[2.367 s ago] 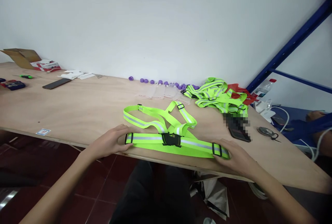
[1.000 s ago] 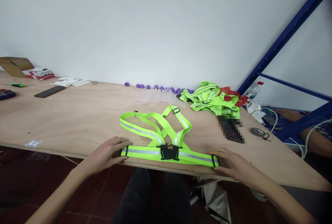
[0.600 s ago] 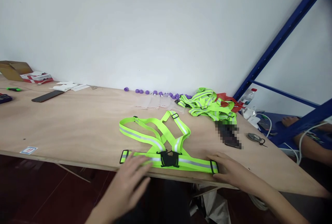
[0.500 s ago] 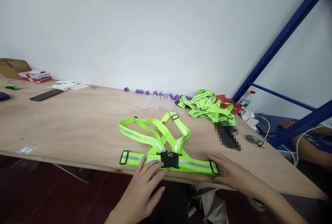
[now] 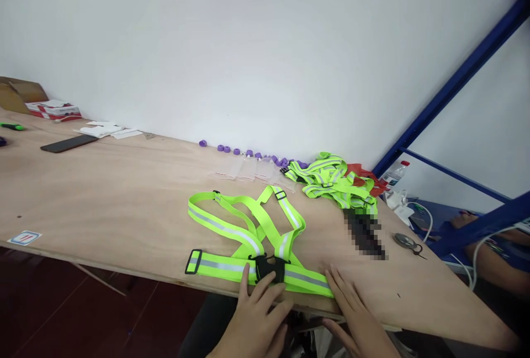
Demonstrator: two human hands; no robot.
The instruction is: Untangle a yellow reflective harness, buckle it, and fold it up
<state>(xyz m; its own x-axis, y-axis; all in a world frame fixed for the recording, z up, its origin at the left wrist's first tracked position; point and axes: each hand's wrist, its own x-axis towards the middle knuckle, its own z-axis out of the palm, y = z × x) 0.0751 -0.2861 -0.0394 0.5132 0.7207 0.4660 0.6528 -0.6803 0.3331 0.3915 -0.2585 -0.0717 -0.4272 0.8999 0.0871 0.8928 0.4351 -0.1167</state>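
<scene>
A neon-yellow reflective vest (image 5: 229,228) of elastic straps with silver stripes lies spread on the wooden table. Its black buckle (image 5: 271,269) sits at the front, joined to the waist strap on both sides. The fingers of my left hand (image 5: 259,316) are spread, their tips over the waist strap and the lower edge of the buckle. My right hand (image 5: 351,311) has its fingers stretched out flat at the right end of the waist strap, covering the slider there. A black slider (image 5: 193,262) shows at the strap's left end.
More reflective vests (image 5: 331,178) lie heaped at the back right beside a pixelated dark patch (image 5: 366,236). Clear bags (image 5: 252,169) and several purple pieces (image 5: 236,151) line the wall. A round metal object (image 5: 403,240) lies near the blue rack (image 5: 459,84); a bottle (image 5: 395,174) stands behind.
My left hand has shifted right along the waist strap, under the buckle. My right hand has turned and now lies over the strap's right end. The camera view has tilted slightly.
</scene>
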